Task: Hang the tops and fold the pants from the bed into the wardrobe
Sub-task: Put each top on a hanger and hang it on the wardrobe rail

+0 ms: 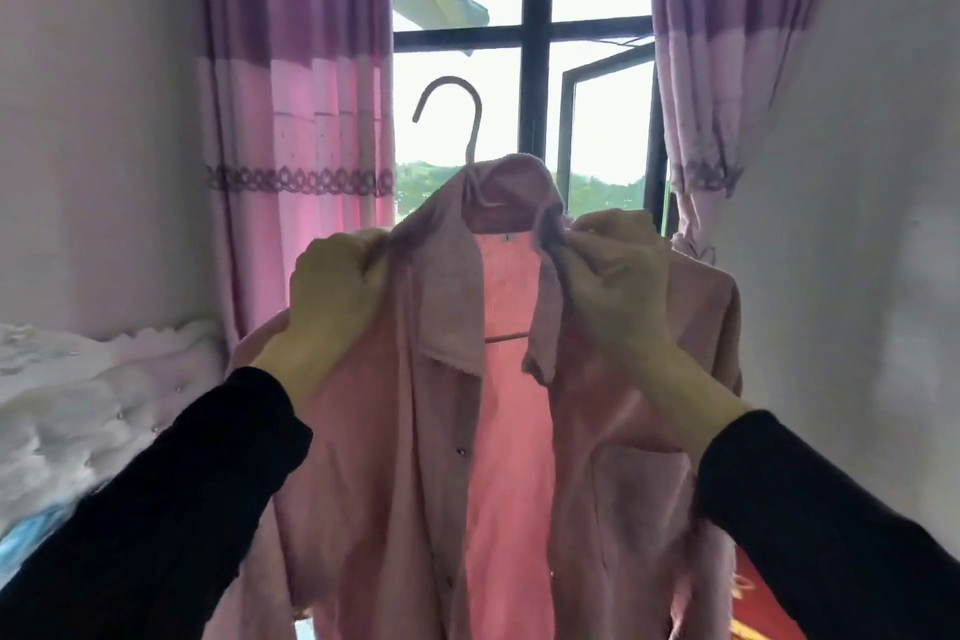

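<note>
Both hands, left hand (337, 291) and right hand (613, 286), clutch the pink shirt (509, 431) by its collar on a hanger (470, 130); next, probably, straightening it, then finding the wardrobe rail.

Pink shirt (498, 431) on hanger (470, 130); left hand (335, 286) and right hand (618, 276) grip collar sides before window (537, 36).
</note>
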### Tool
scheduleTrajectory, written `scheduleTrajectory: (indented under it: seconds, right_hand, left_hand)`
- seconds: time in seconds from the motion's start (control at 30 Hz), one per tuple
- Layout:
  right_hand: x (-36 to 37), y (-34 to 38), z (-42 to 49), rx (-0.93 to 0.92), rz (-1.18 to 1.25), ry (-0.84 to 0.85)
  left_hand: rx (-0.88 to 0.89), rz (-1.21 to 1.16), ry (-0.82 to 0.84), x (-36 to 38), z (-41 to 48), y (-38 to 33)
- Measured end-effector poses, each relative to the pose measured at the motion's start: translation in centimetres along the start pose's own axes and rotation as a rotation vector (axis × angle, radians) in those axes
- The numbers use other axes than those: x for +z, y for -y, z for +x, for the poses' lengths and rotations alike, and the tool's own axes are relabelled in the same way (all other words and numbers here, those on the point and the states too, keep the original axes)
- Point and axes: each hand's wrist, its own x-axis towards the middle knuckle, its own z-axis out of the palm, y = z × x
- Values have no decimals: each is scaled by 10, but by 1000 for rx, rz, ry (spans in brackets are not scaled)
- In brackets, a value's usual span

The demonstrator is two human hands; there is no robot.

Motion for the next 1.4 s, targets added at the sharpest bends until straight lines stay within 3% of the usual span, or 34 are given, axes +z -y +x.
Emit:
scheduleTrajectory:
  seconds: [0.17, 0.27, 0.33, 0.47, 0.6, 0.77, 0.87, 1.07, 1.23, 1.4]
  right_hand:
    - [12, 45, 1, -130, -3, -7]
    - [25, 69, -4, -319, 70, 220]
    - [25, 89, -8, -253, 172, 291]
    - [21, 140, 0, -11, 368, 93]
    - [30, 192, -1, -79, 325, 391]
    - [37, 274, -7, -52, 561, 453]
    - [45, 327, -24, -40, 661, 537]
    - [70, 435, -75, -175, 868, 1077]
    - [78, 560, -122, -405, 813, 1523]
    - [92, 698, -172, -557, 816, 1699]
  left_hand:
    - [24, -12, -103, -58, -11, 9]
    - [-1, 29, -152, -95, -17, 14]
    - [-19, 34, -159, -124, -29, 20]
    - [-37, 89, -244, -182, -62, 13]
    - [-141, 225, -360, -240, -100, 4]
    - [-305, 331, -470, -330, -133, -9]
    - [-390, 462, -408, -387, -155, -11]
    - [-635, 650, -286, -499, -242, 14]
    - [-765, 781, -93, -603, -311, 32]
    - [-899, 939, 31, -718, -360, 57]
